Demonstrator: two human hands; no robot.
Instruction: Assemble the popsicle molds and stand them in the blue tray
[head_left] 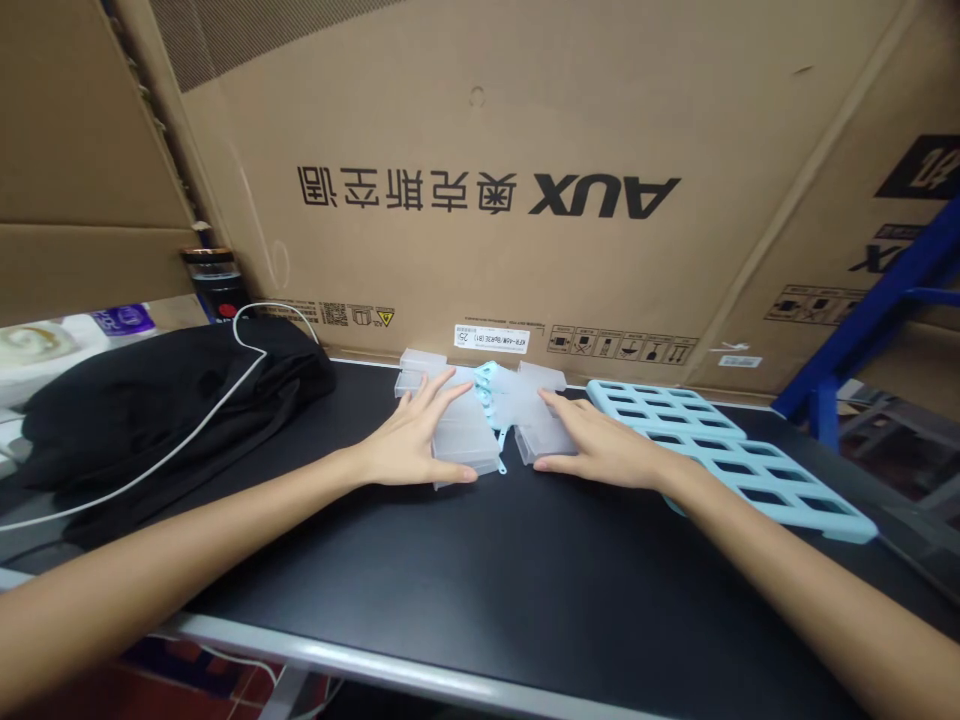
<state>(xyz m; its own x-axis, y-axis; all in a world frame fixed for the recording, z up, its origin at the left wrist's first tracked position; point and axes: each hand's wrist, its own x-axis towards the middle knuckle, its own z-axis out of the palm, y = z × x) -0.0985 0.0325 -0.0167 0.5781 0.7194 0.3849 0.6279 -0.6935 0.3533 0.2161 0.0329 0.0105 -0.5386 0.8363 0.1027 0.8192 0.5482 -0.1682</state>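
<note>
1. Head view: clear boxes (466, 440) are lying on the black table (480, 580), light-blue pieces (486, 385) sitting between them.
2. At nine o'clock, the left hand (405, 440) is resting wide open against them; at three, the right hand (607, 440), half-open, is touching others, seemingly steadying both sides.
3. Light-blue racks (739, 431) are lying farther out at three.

Clear plastic boxes (465, 442), frosted and see-through, lie in two loose groups at the middle of the frame. The left group sits a little askew, one box at its upper left set apart by an offset edge; the right group (538, 442) is likewise uneven. Between them — slightly above centre-bottom — is a clump of small light-blue pieces (486, 388), one narrow end pointing down the frame.
</note>
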